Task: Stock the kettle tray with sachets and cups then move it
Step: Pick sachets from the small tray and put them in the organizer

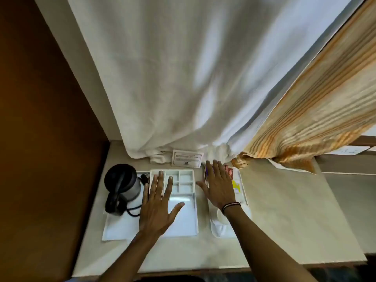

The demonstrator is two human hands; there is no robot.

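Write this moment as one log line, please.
left hand open above kettle tray | right hand open above sachets | compartments empty

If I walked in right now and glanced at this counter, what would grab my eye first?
Probably the two open hands, the left hand spread above the white compartment tray and the right hand above a second tray holding colourful sachets. Next, the black kettle at the counter's left end, and the big white curtain hanging behind everything.

A hotel room, most likely: a kettle (122,185) on a white tray (183,226), a printed card (187,158) behind it, curtains (183,78) above.
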